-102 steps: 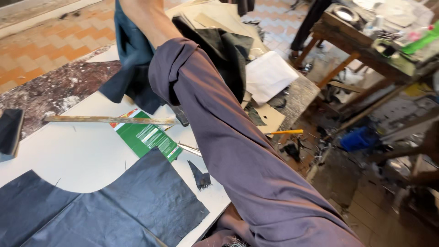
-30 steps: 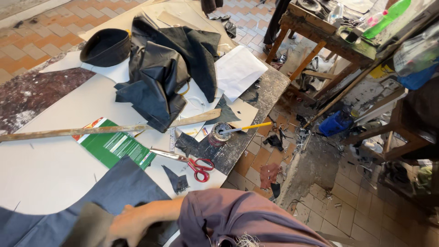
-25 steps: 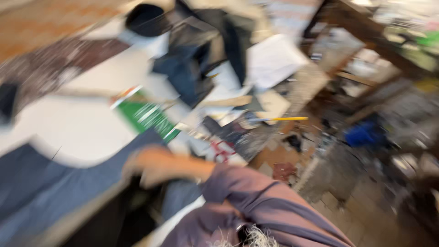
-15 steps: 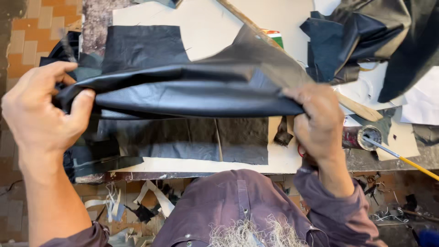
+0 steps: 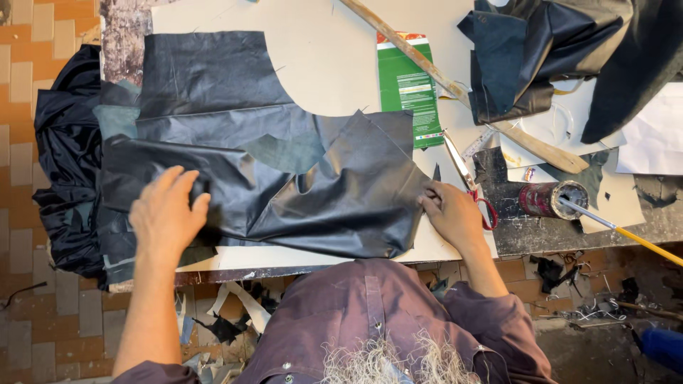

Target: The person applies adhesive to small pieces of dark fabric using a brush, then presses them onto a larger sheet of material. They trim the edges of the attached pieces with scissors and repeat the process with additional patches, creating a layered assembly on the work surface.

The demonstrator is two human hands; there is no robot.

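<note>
A large piece of shiny black leather-like material (image 5: 299,192) lies spread on the white work table (image 5: 334,64), on top of other dark cut pieces. My left hand (image 5: 167,213) rests flat on its left part, fingers apart. My right hand (image 5: 452,217) pinches the piece's right edge near the table's front. Red-handled scissors (image 5: 469,178) lie just beside my right hand.
A green printed card (image 5: 407,85) and a long wooden stick (image 5: 462,85) lie behind the material. A heap of dark leather (image 5: 562,50) sits at the back right. A red tin with a brush (image 5: 551,199) stands at the right. Black fabric (image 5: 64,156) hangs off the left edge. Scraps litter the floor.
Half a second ago both hands held the black piece up, stretched in the air. Now it lies spread on the table, my left hand pressing it and my right at its edge.
</note>
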